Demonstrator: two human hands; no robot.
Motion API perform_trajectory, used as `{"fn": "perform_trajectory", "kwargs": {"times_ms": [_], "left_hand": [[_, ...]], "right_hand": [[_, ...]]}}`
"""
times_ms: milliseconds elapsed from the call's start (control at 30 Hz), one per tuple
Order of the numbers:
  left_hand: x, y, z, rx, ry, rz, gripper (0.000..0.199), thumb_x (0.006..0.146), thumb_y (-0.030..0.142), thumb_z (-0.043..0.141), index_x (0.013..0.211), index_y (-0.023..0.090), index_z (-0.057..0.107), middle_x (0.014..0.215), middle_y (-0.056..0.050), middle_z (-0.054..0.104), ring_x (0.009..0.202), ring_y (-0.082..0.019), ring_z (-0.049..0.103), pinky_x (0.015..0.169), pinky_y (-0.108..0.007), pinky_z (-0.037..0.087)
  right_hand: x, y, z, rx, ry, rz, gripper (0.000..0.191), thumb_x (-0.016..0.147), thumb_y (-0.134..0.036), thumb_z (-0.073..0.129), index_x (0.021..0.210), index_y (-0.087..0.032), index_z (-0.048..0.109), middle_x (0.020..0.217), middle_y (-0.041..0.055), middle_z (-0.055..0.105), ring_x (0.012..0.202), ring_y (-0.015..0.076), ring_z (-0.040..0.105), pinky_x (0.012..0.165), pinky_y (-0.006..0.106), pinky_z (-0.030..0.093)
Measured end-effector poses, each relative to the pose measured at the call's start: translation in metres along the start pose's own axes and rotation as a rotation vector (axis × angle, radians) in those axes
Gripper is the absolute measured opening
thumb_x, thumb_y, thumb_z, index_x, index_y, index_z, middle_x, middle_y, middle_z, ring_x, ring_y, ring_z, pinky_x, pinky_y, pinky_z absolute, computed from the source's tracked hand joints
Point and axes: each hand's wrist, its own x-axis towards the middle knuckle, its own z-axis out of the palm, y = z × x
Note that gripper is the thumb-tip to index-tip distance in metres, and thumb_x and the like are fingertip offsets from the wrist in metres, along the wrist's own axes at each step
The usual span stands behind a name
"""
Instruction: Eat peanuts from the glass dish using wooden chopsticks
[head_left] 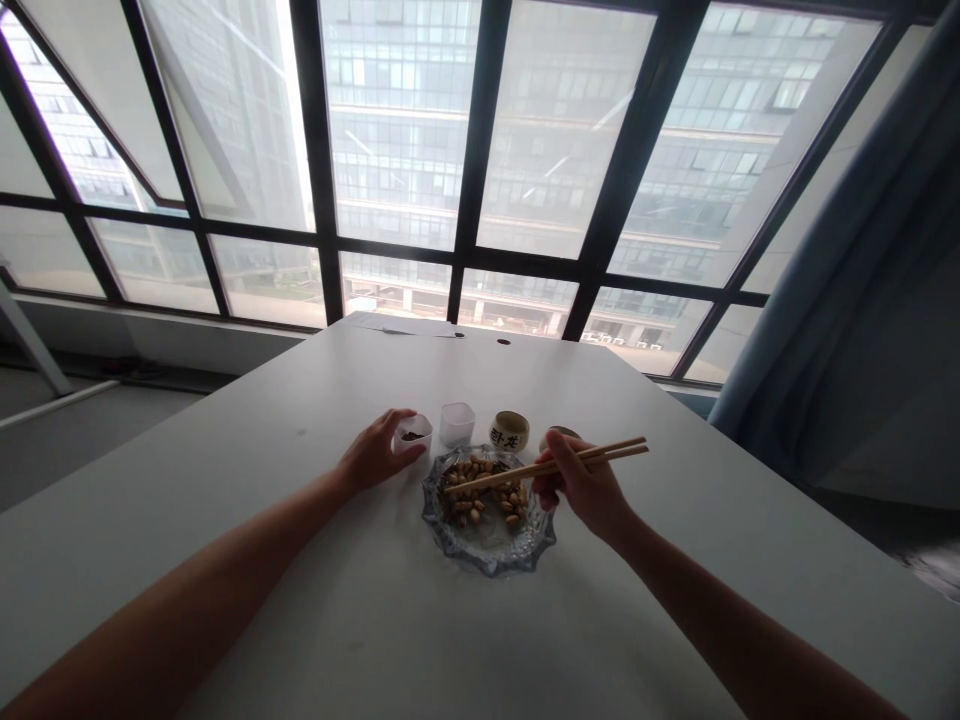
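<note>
My left hand (379, 450) is wrapped round a small translucent cup (422, 433) that has something dark inside. A pair of wooden chopsticks (600, 453) is held in my right hand (581, 485), their tips over the left part of a scalloped glass bowl (491, 562). Nuts in shells (475, 515) lie in the bowl, mostly toward its back and sides. Whether the tips grip anything is too small to tell.
Behind the bowl stand another translucent cup (457, 425) and a small cup with dark characters (509, 430). A further round cup (561, 436) is partly hidden by my right hand. The white table (360, 640) reaches toward the windows; a blue curtain (817, 290) hangs at right.
</note>
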Motion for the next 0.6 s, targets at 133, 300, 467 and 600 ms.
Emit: {"fn": "perform_trajectory", "kwargs": {"times_ms": [133, 300, 467, 600], "left_hand": [[0.0, 0.001, -0.001, 0.008, 0.004, 0.006, 0.053, 0.081, 0.048, 0.065, 0.124, 0.019, 0.053, 0.119, -0.013, 0.066, 0.102, -0.028, 0.068, 0.088, -0.043, 0.056], [-0.001, 0.002, -0.002, 0.013, 0.023, 0.041, 0.052, 0.081, 0.047, 0.066, 0.124, 0.021, 0.053, 0.12, -0.012, 0.066, 0.102, -0.028, 0.068, 0.087, -0.043, 0.057], [-0.001, 0.001, -0.001, 0.01, 0.018, 0.042, 0.052, 0.082, 0.048, 0.065, 0.125, 0.022, 0.052, 0.122, -0.013, 0.066, 0.104, -0.028, 0.068, 0.087, -0.044, 0.057], [0.0, 0.001, -0.001, -0.005, 0.034, 0.061, 0.053, 0.082, 0.046, 0.066, 0.126, 0.022, 0.051, 0.123, -0.013, 0.065, 0.105, -0.028, 0.067, 0.088, -0.044, 0.057]], "right_hand": [[0.018, -0.002, -0.021, 0.184, 0.158, 0.011, 0.052, 0.066, -0.066, 0.079, 0.063, -0.016, 0.062, 0.044, 0.0015, 0.062, 0.033, 0.0122, 0.054, 0.029, 0.021, 0.044], [0.03, 0.006, -0.036, 0.238, 0.225, 0.017, 0.05, 0.068, -0.061, 0.08, 0.064, -0.016, 0.06, 0.047, 0.0026, 0.062, 0.038, 0.0131, 0.057, 0.031, 0.021, 0.047], [0.03, 0.006, -0.035, 0.258, 0.244, 0.015, 0.049, 0.066, -0.06, 0.082, 0.063, -0.017, 0.061, 0.047, 0.0016, 0.061, 0.04, 0.014, 0.059, 0.03, 0.021, 0.046], [0.023, -0.004, -0.03, 0.119, 0.21, -0.078, 0.053, 0.069, -0.068, 0.076, 0.063, -0.017, 0.061, 0.044, 0.0016, 0.061, 0.033, 0.013, 0.055, 0.029, 0.022, 0.043]]}}
